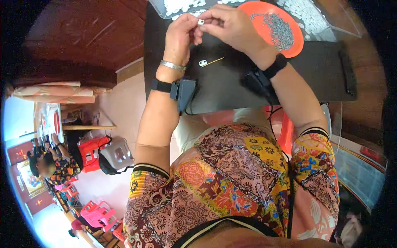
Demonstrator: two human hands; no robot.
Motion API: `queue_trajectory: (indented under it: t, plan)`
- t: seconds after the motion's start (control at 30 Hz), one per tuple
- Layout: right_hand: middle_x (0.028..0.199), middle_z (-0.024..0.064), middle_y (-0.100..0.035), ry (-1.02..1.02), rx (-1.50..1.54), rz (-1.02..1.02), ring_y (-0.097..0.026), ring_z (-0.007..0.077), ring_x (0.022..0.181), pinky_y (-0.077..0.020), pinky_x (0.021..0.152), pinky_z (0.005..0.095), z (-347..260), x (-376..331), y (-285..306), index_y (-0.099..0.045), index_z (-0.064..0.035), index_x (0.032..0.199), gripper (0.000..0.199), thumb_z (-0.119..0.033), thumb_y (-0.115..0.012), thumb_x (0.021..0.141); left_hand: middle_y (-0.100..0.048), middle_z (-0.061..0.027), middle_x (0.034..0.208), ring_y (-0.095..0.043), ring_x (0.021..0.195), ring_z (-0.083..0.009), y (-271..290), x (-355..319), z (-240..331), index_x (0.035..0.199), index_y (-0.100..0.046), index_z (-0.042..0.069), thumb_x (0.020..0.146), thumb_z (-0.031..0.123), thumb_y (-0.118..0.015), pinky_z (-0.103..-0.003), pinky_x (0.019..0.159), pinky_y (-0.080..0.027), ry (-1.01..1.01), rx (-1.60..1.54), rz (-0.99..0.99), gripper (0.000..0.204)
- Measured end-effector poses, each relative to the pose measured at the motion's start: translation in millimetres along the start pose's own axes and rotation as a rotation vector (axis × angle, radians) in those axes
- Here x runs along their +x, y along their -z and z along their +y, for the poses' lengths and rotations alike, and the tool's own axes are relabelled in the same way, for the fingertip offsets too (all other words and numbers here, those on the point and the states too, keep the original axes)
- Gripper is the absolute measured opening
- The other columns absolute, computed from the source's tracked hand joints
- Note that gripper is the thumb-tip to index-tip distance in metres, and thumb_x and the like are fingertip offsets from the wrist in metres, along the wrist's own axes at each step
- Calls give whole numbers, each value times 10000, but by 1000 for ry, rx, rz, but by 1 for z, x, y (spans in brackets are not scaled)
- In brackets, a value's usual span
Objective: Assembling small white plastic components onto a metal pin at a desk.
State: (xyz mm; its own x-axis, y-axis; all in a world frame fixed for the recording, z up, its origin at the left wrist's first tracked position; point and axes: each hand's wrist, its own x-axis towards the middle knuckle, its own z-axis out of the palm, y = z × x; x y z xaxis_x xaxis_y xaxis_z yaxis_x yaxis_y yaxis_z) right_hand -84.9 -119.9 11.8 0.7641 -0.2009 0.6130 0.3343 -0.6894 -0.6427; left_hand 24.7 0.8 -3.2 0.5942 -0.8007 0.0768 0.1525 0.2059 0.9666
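My left hand [180, 36] and my right hand [229, 25] meet over a black mat [231, 82] and pinch one small white plastic part [201, 21] between their fingertips. A second small white part [202, 63] lies on the mat below, beside a thin yellowish stick [214, 61]. To the right sits an orange plate [275, 25] holding a pile of small grey metal pieces [279, 29]. Both wrists wear black straps with small black devices.
Clear trays of several small white parts [304, 14] stand along the far edge of the table. A dark wooden cabinet [82, 37] is at the left. Pink plastic stools [97, 213] and other seated people [58, 163] are far left. A red chair [285, 132] is under me.
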Motion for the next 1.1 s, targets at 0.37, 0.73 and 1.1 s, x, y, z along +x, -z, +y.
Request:
queue_trajectory:
  t: [0.37,0.73,1.1]
  plan:
    - [789,80,-598,133,-184,55,-606,197,702,-486,619,279,13,1,1,-639,-33,901,148,-90,-654,765,-533,-1,588,-477,475,-81,-4,-1,6,744,-550,68,875,147,-490,-200,451,-360,54,137,-3,164]
    - [792,74,-603,97,-189,106,-596,168,696,-462,608,258,6,2,8,-654,-46,917,150,-105,-652,779,-500,16,574,-446,460,-70,0,-3,5,727,-550,84,847,129,-514,-193,426,-329,-6,145,124,133]
    - [718,131,-630,67,-745,-123,-619,254,689,-466,615,331,-4,26,134,-647,-17,758,110,-126,-632,750,-515,-11,631,-465,535,-99,14,21,-5,767,-545,50,902,187,-457,-217,493,-377,-51,168,84,212]
